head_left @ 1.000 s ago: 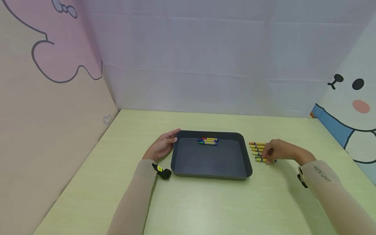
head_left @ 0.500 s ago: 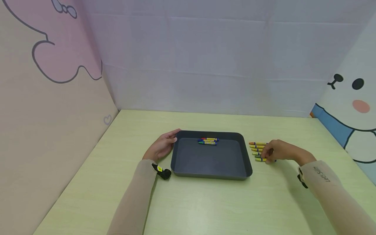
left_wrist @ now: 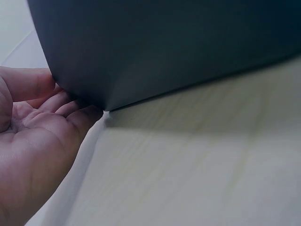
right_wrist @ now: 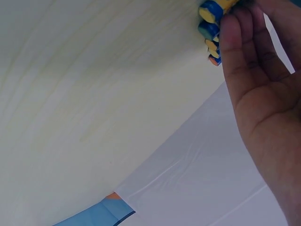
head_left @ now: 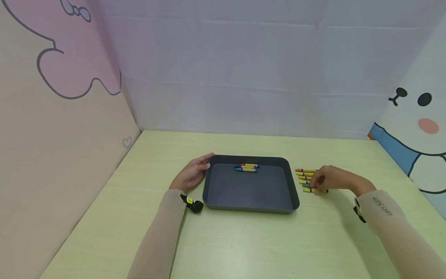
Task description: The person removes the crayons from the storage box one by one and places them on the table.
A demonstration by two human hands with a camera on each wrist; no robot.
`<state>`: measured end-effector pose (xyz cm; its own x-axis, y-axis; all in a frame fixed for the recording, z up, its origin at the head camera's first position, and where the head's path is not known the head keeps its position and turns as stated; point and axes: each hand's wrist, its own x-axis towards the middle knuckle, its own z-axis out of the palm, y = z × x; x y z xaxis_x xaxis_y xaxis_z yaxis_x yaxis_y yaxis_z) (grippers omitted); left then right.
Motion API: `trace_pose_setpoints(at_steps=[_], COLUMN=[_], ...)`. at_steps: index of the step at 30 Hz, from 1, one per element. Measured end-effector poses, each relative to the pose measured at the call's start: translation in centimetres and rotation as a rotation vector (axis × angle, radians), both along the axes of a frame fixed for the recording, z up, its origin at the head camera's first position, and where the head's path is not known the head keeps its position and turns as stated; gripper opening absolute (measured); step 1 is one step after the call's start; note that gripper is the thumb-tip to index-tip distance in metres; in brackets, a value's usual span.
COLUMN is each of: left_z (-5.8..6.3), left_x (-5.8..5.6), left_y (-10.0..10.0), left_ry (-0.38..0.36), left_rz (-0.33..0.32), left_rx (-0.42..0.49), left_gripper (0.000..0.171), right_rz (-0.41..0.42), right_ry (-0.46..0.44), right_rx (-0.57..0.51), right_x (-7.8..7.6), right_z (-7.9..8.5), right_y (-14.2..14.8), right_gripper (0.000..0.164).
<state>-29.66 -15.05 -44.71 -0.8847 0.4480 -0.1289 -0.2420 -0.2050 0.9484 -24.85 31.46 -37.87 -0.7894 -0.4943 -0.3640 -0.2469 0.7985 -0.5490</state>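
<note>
A dark grey rectangular tray point(head_left: 251, 193) lies on the table with a few crayons point(head_left: 246, 169) near its back wall: red, blue and green in yellow wrappers. My left hand point(head_left: 191, 175) holds the tray's back left corner, thumb against the side wall point(left_wrist: 141, 52) and fingers round the corner. Right of the tray, several crayons point(head_left: 306, 174) lie in a column, side by side. Over the near end of that column, my right hand point(head_left: 329, 179) pinches the nearest yellow-green crayon point(head_left: 308, 190). Its fingers hide part of the row. In the right wrist view, blue-banded crayon ends point(right_wrist: 210, 12) show beside the fingertips.
The pale wood table point(head_left: 244, 244) runs back to a white sheet wall point(head_left: 226, 77). Printed panels stand at the left point(head_left: 69, 135) and right point(head_left: 425, 116). A black wrist camera point(head_left: 196, 206) sits close to the tray's left wall.
Almost nothing moves. The nearest yellow-green crayon shifts very slightly toward me at my right fingertips, away from the dark green one. The left hand and tray stay still.
</note>
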Motion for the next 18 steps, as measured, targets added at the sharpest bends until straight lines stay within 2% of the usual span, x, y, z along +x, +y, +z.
trace_pose_setpoints(at_steps=[6,14,18], left_z=[0.1,0.1,-0.1], left_x=[0.0,-0.1,-0.2], left_y=[0.1,0.1,0.1], left_ry=[-0.007,-0.004,0.007], left_rz=[0.001,-0.001,-0.002], left_rx=[0.0,-0.003,-0.007], left_gripper=[0.054,0.054,0.054], right_rz=[-0.016,-0.002,0.007], right_ry=[0.016,0.036,0.079], right_rx=[0.011,-0.028,-0.023], right_x=[-0.1,-0.5,-0.8], right_z=[0.2,1.1,1.6], right_y=[-0.1,-0.3,-0.9], right_gripper=[0.013,0.025,0.028])
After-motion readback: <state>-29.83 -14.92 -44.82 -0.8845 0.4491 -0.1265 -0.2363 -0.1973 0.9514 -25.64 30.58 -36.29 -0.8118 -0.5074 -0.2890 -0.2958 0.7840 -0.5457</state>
